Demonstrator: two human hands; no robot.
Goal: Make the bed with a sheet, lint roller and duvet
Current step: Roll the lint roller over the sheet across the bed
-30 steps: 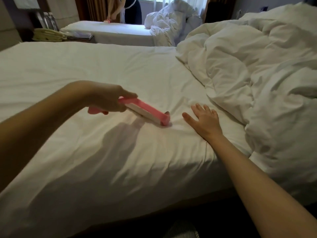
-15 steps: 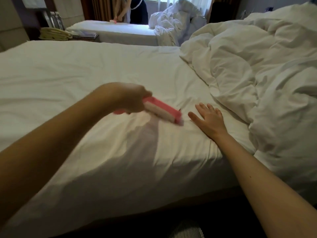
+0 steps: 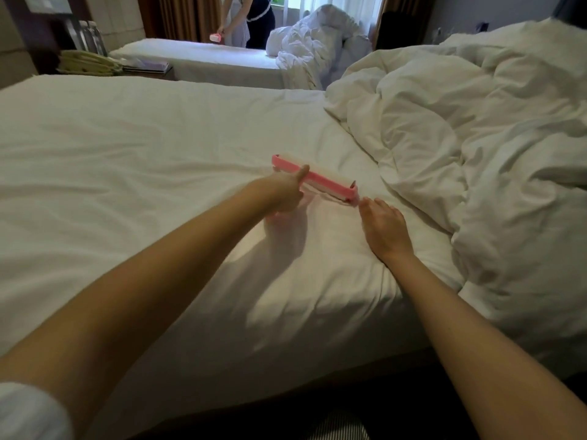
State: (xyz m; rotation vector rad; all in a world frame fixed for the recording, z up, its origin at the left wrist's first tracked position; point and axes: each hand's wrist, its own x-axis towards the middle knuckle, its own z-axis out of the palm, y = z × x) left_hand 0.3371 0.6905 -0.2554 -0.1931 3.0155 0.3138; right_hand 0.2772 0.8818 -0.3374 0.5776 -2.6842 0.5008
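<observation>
Two hands on the sheet (image 3: 158,154), beside the duvet (image 3: 476,138). Your left hand (image 3: 286,195) grips the roller (image 3: 317,179) by its handle, thumb laid along it, head flat on the sheet near the duvet. Your right hand (image 3: 384,227), fingers straight and holding nothing, presses flat between roller and duvet, likely tautening cloth for the pass.

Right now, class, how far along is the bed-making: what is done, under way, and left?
Done: the sheet lies spread flat. Under way: the left hand grips the pink lint roller on the sheet, the right hand resting flat beside it. Left: the duvet sits heaped at the right, not yet spread.
</observation>
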